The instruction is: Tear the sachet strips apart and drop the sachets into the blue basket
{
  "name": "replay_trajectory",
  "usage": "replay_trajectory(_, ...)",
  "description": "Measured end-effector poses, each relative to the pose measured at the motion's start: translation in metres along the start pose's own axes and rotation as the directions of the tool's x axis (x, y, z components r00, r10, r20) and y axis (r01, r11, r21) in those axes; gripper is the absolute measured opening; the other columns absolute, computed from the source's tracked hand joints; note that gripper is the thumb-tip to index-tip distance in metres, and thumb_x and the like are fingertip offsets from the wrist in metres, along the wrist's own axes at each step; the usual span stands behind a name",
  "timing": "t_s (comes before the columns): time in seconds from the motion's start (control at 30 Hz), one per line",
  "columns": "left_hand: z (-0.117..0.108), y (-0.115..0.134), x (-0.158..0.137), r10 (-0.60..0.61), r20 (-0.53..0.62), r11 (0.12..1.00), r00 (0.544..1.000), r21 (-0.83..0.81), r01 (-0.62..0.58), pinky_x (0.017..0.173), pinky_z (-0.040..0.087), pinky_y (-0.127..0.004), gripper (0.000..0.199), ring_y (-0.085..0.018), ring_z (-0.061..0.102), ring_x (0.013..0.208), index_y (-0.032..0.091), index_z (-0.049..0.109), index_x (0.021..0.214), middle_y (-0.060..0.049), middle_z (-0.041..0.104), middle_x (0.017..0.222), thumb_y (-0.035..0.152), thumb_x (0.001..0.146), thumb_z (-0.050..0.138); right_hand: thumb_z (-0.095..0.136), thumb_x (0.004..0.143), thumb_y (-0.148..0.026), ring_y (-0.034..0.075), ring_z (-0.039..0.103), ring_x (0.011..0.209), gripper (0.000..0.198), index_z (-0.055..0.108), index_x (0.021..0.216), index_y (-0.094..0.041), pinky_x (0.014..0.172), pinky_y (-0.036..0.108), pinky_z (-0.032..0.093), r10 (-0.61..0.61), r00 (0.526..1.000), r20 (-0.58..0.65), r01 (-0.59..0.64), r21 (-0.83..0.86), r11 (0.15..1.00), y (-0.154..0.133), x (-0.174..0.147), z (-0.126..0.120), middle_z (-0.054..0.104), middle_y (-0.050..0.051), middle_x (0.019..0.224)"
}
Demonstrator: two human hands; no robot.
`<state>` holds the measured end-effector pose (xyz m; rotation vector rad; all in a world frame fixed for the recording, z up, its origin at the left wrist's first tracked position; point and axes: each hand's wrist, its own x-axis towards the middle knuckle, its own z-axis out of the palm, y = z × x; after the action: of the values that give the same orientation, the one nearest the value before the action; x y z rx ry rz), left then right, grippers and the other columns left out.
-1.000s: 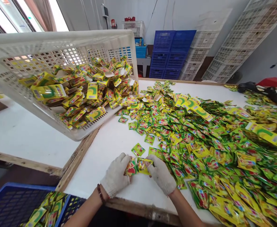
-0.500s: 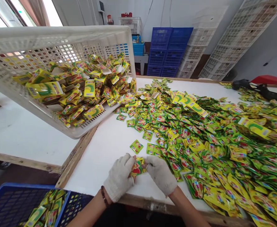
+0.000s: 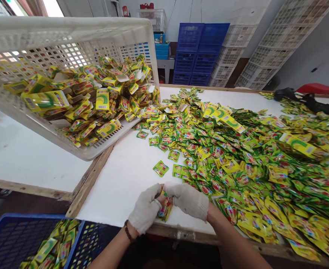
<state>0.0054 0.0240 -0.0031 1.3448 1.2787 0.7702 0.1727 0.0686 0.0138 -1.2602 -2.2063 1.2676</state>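
My left hand (image 3: 146, 207), in a white knit glove with the fingertips bare, grips a small yellow printed box (image 3: 165, 212) by its side. My right hand (image 3: 187, 198), gloved alike, has its fingers pressed together at the upper end of the same box. The box stands roughly upright between the hands, just above the table's front edge; its top end is hidden by the fingers. Beyond the hands lies a single green sachet (image 3: 160, 168). A large heap of green and yellow sachets (image 3: 217, 149) spreads from there to the right.
A tilted white plastic crate (image 3: 150, 45) full of open yellow boxes (image 3: 102, 99) rests at the left. Below the wood-edged table (image 3: 119, 175), a blue crate (image 3: 13, 220) holds filled boxes (image 3: 51, 244). Blue crates (image 3: 191, 41) and white crates (image 3: 240, 45) are stacked along the wall.
The box has turned from lying slanted between the hands to upright. My right hand has moved left, its fingers now over the box's upper end. The view has shifted slightly.
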Motion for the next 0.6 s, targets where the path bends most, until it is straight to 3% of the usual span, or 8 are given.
replay_trajectory(0.07,-0.002,-0.002,0.0,-0.101,-0.053,0.967,0.993,-0.238,0.086,0.074,0.049,-0.033,0.035,-0.018,0.06,0.081,0.019,0.043,0.108,-0.002,0.06,0.084,0.031,0.077,0.056,0.049,0.074,-0.023,0.012,0.056,0.065,0.014,0.059,0.083,-0.017,0.062,0.022,0.045,0.072,0.978,-0.194,-0.065,0.044,0.997,0.002,-0.002,0.006,0.06,0.001,0.069)
replay_trajectory(0.17,-0.003,-0.009,-0.004,-0.152,-0.09,0.893,0.984,-0.439,0.097,0.07,0.049,-0.031,0.044,-0.016,0.061,0.076,0.021,0.036,0.101,0.0,0.06,0.084,0.031,0.07,0.065,0.05,0.076,-0.03,0.014,0.056,0.064,0.021,0.056,0.092,-0.016,0.063,0.025,0.045,0.246,0.884,-0.398,-0.162,0.232,0.959,0.008,-0.009,0.022,0.06,0.002,0.07)
replay_trajectory(0.27,-0.004,-0.013,-0.008,-0.109,-0.042,0.904,0.993,-0.42,0.081,0.074,0.048,-0.03,0.038,-0.015,0.059,0.079,0.02,0.041,0.1,-0.001,0.06,0.089,0.032,0.072,0.064,0.052,0.075,-0.029,0.015,0.057,0.076,0.017,0.059,0.084,-0.017,0.071,0.026,0.045,0.237,0.902,-0.361,-0.129,0.299,0.945,0.01,-0.016,0.033,0.064,0.004,0.081)
replay_trajectory(0.4,-0.014,-0.01,-0.004,-0.059,0.017,0.984,0.998,-0.169,0.061,0.068,0.045,-0.025,0.023,-0.013,0.054,0.073,0.015,0.053,0.089,0.0,0.058,0.079,0.035,0.078,0.057,0.048,0.077,-0.026,0.014,0.055,0.074,0.017,0.061,0.069,-0.017,0.071,0.025,0.043,0.21,0.928,-0.307,-0.138,0.238,0.961,0.004,-0.017,0.033,0.063,0.003,0.074)
replay_trajectory(0.5,-0.02,-0.006,0.004,-0.022,-0.008,0.992,1.0,-0.121,0.02,0.064,0.043,-0.024,0.021,-0.011,0.052,0.068,0.014,0.054,0.079,0.0,0.055,0.073,0.034,0.076,0.058,0.048,0.077,-0.028,0.013,0.054,0.067,0.02,0.06,0.087,-0.016,0.064,0.024,0.043,0.234,0.921,-0.311,-0.131,0.318,0.939,0.003,-0.012,0.033,0.061,0.001,0.072)
replay_trajectory(0.6,-0.022,-0.008,0.008,-0.095,-0.028,0.965,0.995,-0.248,0.085,0.064,0.045,-0.025,0.035,-0.013,0.056,0.07,0.015,0.051,0.099,0.001,0.058,0.075,0.034,0.071,0.062,0.049,0.076,-0.027,0.013,0.055,0.069,0.028,0.058,0.099,-0.015,0.065,0.024,0.045,0.239,0.919,-0.313,-0.134,0.322,0.937,0.003,-0.009,0.033,0.062,0.002,0.076)
